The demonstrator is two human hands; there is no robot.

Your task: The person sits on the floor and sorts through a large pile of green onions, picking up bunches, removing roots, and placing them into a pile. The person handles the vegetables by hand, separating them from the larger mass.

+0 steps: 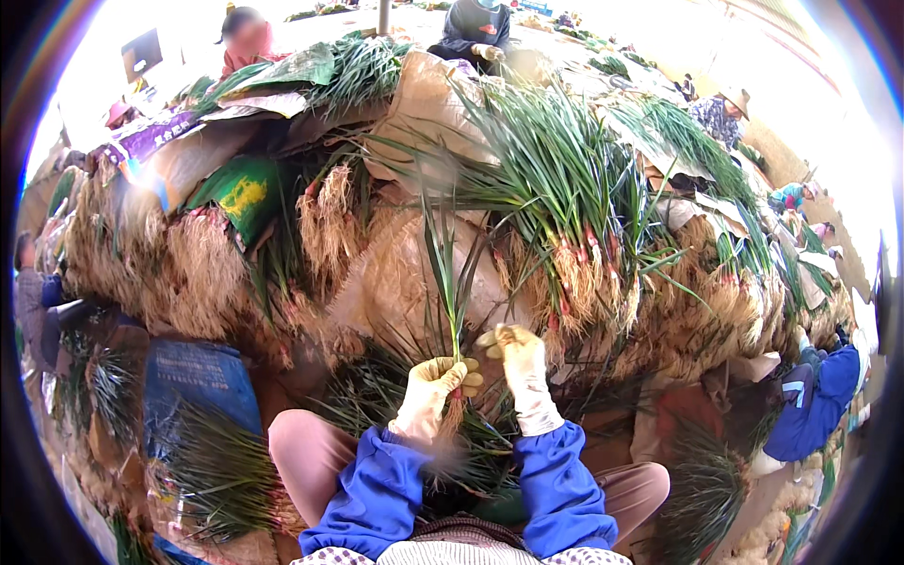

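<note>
My left hand, in a pale work glove, grips the lower stalk of a green garlic or scallion plant. Its long leaves point up and away from me, and its reddish base and stringy roots hang below the fingers. Gloved as well, my right hand is raised just right of the stalk, fingers bent; whether a thin leaf is between them I cannot tell. Beyond both hands lies a pale woven sack. A large bunch of the same plants rests on the pile, roots towards me.
Loose leaves lie between my knees. On my left are a bundle of plants and a blue sack; another bundle is on my right. A root-fringed heap curves across ahead. Co-workers sit around it.
</note>
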